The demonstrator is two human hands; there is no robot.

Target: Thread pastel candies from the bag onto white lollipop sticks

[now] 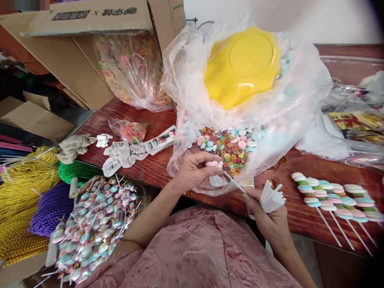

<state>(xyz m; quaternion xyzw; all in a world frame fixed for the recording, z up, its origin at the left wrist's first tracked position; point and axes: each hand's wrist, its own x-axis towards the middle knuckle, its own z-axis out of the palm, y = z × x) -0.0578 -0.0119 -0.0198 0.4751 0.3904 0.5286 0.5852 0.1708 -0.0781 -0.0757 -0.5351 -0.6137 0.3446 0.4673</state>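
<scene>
Pink marshmallow candy (212,164) is pinched between the fingers and thumb of my left hand (192,170). A thin white lollipop stick (235,183) runs from that candy to my right hand (264,214), whose thumb and finger grip its lower end. A bundle of white sticks (271,197) is also held in my right hand. Just beyond my hands, loose gummy rings (231,150) and pastel marshmallows (207,141) lie in the mouth of a clear plastic bag (192,108). To the right, several finished-looking candy skewers (336,196) rest side by side on the table.
An upturned yellow bowl (240,64) sits on the bag. Behind left stands a cardboard box (90,20) with a bag of gummy rings (132,72). Wrapped candy sticks (96,228) fill a container below left, beside yellow cord (27,200). Gloves (123,156) lie on the red-brown table (162,164).
</scene>
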